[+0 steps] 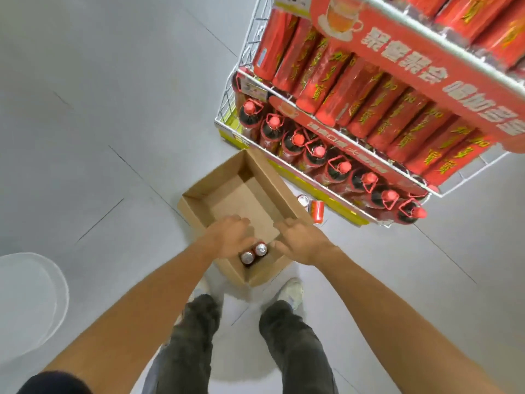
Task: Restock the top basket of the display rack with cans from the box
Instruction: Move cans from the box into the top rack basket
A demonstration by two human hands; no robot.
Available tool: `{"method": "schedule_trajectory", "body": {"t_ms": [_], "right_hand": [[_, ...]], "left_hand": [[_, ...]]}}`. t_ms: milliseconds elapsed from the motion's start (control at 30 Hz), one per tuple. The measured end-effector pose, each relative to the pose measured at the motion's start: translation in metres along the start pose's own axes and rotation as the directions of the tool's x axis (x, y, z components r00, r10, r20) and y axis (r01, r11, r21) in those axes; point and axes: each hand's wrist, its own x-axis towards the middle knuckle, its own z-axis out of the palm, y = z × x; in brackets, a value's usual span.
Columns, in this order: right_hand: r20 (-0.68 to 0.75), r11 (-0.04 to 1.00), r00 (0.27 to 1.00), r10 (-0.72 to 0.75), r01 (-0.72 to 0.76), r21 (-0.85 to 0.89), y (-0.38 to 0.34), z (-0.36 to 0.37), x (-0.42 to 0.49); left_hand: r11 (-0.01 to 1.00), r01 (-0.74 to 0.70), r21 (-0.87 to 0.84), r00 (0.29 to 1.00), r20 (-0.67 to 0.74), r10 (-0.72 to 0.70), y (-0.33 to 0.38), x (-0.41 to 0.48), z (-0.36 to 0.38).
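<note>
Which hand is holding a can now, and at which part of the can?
The left hand touches the side of the can in the box; a closed grasp cannot be told. The right hand holds nothing.

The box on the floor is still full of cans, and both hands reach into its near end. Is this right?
Not quite. The head view shows the box nearly empty: only two cans stand at its near end, the rest is bare cardboard. The left hand and right hand do reach into that near end.
</note>
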Motion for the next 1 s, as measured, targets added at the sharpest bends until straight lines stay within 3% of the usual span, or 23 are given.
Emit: {"method": "schedule_trajectory", "body": {"t_ms": [233,533,867,1000], "right_hand": [[0.086,0.994,0.995,-0.042,0.05,-0.102,0.049,0.102,0.125],[0.189,0.958,0.969,-0.159,0.197,-0.209,0.103,0.229,0.291],[0.324,0.921,0.928,-0.187,0.28,-0.272,0.117,0.27,0.331],[0.323,0.932,0.931,-0.172,0.26,-0.252,0.113,0.275,0.332]], "left_hand": [[0.999,0.03,0.021,0.999,0.015,-0.03,-0.051,0.107,0.103],[0.996,0.04,0.081,0.982,0.182,-0.054,-0.138,0.252,0.221],[0.985,0.123,0.117,0.909,0.386,-0.159,-0.161,0.309,0.278],[0.994,0.085,0.073,0.907,0.406,-0.108,-0.161,0.312,0.284]]}}
